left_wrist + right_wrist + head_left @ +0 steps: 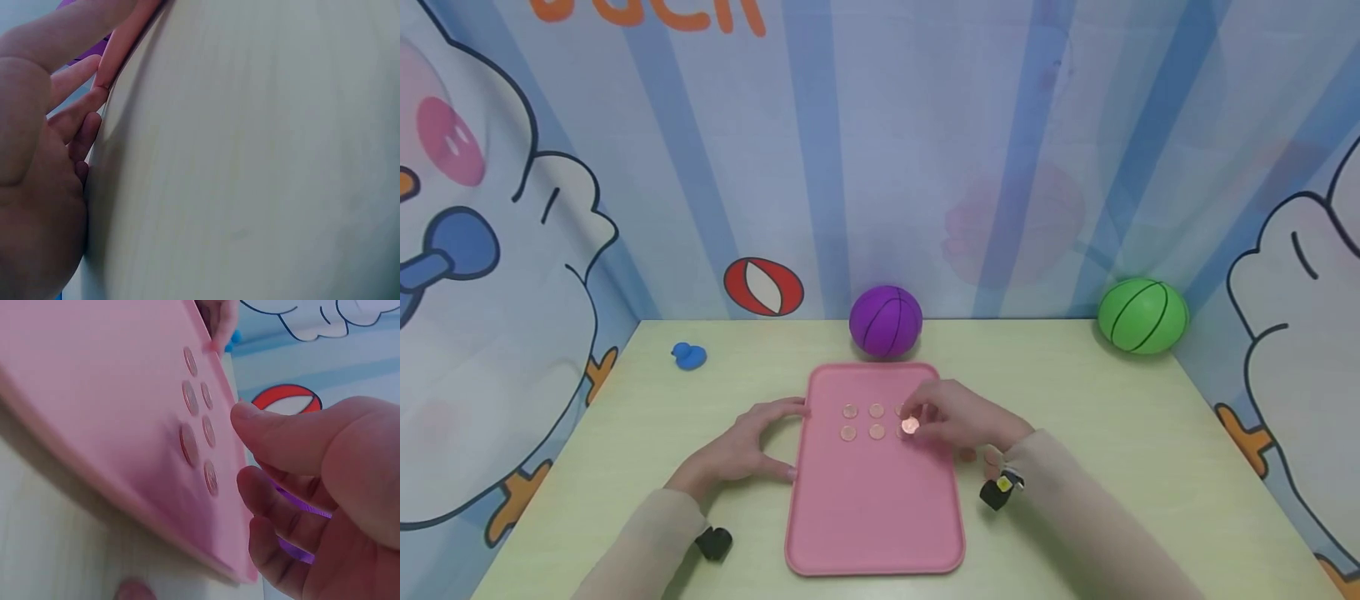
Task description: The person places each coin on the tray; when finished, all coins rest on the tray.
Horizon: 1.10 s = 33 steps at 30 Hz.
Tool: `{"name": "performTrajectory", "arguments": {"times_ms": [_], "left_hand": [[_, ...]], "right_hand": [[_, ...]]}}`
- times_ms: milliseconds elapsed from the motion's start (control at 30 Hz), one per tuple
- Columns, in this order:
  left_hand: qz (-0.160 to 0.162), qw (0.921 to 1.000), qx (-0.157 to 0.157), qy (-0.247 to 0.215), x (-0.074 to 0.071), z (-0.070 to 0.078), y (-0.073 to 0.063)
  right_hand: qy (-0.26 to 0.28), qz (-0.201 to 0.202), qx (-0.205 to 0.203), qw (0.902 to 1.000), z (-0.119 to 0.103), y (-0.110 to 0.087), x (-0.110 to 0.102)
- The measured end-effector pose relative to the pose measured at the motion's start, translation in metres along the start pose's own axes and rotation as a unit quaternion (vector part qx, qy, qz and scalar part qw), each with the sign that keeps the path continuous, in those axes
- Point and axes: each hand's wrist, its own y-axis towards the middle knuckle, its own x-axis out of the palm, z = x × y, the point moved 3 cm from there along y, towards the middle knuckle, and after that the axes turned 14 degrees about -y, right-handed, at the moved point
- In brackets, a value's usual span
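A pink tray lies on the table, with several copper-coloured coins in two rows on its far half. My right hand is over the right end of these rows, thumb and fingers bent. Beside its fingertips is a brighter coin. In the right wrist view the thumb and fingers stand apart, and the nearest coin shows outside them. My left hand has its fingers stretched out and its thumb spread, with the tips at the tray's left rim.
Right of the tray, partly under my right wrist, a reddish round piece lies on the table. A purple ball stands behind the tray, a green ball at the back right, and a blue toy duck at the back left.
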Motion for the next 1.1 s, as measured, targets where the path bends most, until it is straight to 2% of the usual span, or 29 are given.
{"name": "performTrajectory", "arguments": {"times_ms": [267, 533, 1100], "left_hand": [[0.001, 1.0000, -0.006, -0.001, 0.000, -0.001, 0.000], [0.001, 1.0000, -0.001, -0.002, -0.001, 0.001, 0.000], [0.001, 1.0000, -0.006, -0.007, 0.000, -0.001, 0.001]], "right_hand": [[-0.002, -0.005, -0.012, 0.9999, -0.026, 0.021, 0.015], [-0.063, 0.001, -0.046, 0.9969, -0.043, 0.035, 0.022], [-0.113, -0.027, -0.024, 0.9930, -0.059, 0.046, 0.039]]}}
